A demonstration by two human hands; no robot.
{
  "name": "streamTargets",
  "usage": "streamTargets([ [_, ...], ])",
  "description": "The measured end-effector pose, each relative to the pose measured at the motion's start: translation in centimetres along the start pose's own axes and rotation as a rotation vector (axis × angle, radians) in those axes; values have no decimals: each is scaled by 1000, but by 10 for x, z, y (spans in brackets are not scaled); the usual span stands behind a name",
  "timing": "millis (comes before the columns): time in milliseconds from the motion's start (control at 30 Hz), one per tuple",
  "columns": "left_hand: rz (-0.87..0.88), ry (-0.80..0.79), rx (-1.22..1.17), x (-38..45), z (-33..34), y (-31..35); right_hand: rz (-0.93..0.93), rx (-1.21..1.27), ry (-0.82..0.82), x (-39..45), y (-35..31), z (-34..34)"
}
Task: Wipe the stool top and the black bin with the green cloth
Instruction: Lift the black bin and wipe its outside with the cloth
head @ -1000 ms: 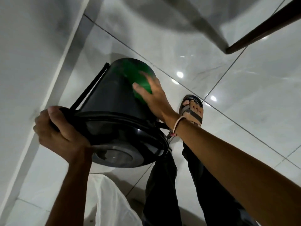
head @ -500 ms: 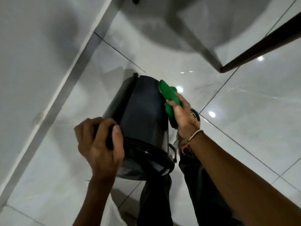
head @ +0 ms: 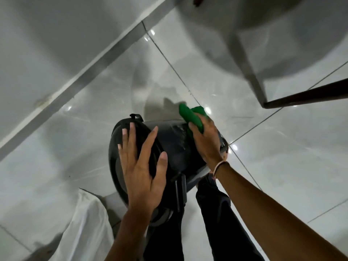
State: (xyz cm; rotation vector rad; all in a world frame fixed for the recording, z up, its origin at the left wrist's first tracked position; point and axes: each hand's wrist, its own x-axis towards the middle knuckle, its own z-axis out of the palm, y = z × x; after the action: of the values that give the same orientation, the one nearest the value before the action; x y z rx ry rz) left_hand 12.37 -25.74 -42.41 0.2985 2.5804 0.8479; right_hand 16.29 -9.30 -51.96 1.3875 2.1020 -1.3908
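Note:
The black bin (head: 173, 146) is held tilted on its side above the floor, in front of my legs. My left hand (head: 141, 166) lies flat with fingers spread across its rim end, pressing against it. My right hand (head: 206, 142) presses the crumpled green cloth (head: 192, 117) onto the bin's far side wall, where a wet streak shows. A black handle bar (head: 179, 193) hangs under the bin. The stool top is not in view.
Glossy white floor tiles (head: 282, 157) surround me. A dark thin furniture leg (head: 308, 96) crosses the right side. The white wall with its grey skirting (head: 90, 74) runs along the left. White fabric (head: 82, 228) lies at bottom left, next to my dark trousers (head: 212, 213).
My left hand let go of its grip on the rim and now lies flat and spread on the rim end. The bin turned. My right hand kept the cloth on the side wall.

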Motion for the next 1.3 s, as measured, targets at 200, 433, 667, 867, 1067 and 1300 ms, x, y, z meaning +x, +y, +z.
streamTargets([
  [200,-155,-15,-104,-7,-6,-21,-584,-51,-241,-59,4,7],
  [433,-169,-48,-86,-6,1,-16,181,-70,-70,0,63,-13],
  [667,-44,-109,-35,-23,-16,-63,-485,-80,-270,-77,-16,25],
  [867,5,-105,-71,-45,-27,-91,-211,-190,-155,-59,62,-1],
  [1067,191,-197,111,-38,-28,-80,-296,-383,-265,12,2,38],
  [1300,387,-239,167,-25,-43,-90,-652,-175,-328,-130,64,18],
])
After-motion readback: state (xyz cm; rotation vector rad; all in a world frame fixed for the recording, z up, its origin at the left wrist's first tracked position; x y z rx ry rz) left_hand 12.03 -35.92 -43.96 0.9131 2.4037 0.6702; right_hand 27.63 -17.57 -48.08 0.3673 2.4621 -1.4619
